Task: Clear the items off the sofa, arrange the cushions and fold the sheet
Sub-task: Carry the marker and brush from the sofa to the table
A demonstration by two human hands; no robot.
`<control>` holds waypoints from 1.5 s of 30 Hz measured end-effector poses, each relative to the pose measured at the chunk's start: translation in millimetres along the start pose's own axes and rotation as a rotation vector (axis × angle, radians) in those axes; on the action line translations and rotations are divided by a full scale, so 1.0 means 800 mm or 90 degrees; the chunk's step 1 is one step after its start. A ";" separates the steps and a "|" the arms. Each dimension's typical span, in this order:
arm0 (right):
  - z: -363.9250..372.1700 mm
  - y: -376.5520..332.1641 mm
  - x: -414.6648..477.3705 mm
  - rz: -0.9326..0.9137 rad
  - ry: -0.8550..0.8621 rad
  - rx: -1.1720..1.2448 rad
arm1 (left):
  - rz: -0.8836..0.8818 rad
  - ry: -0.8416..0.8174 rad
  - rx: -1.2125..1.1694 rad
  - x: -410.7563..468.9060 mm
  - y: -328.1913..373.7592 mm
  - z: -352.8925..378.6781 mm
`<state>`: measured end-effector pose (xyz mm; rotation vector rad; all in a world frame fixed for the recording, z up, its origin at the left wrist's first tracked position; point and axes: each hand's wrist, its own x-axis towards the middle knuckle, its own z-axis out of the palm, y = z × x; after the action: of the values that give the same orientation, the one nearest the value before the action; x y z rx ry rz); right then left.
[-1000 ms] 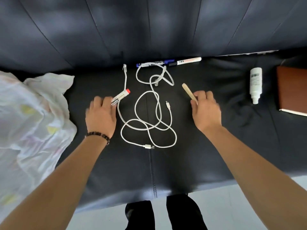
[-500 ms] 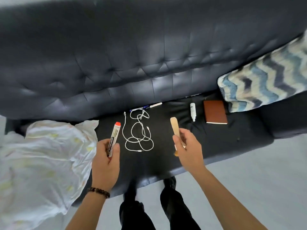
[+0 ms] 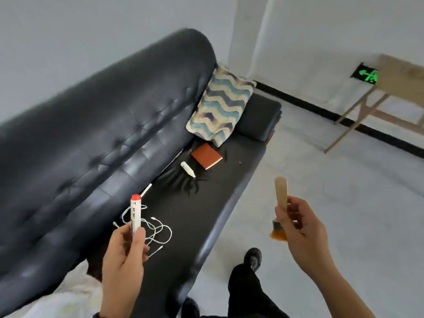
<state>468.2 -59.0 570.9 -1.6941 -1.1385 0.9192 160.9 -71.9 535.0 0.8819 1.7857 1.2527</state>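
A red-capped marker is gripped by the left hand fingers, a wooden-handled brush by the right hand, above the sofa.

Both hands, marker and brush now lifted clear of the sofa, view swung rightward.

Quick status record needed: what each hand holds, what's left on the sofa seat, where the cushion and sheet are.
left hand: holds red-capped marker, upright
right hand: holds brush by wooden handle, bristles down
left on sofa seat: white cable, pen at the backrest crease, small white bottle, brown notebook
cushion: zigzag pattern, leaning at the sofa's far end
sheet: crumpled, near end, unfolded
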 end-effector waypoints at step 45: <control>-1.086 0.354 0.413 0.142 0.662 0.198 | 0.186 -0.680 0.044 -0.367 0.321 1.387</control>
<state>1439.7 -25.9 573.4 -1.6873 -0.1063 0.2072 1300.2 215.1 592.4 1.5130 0.8536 0.6315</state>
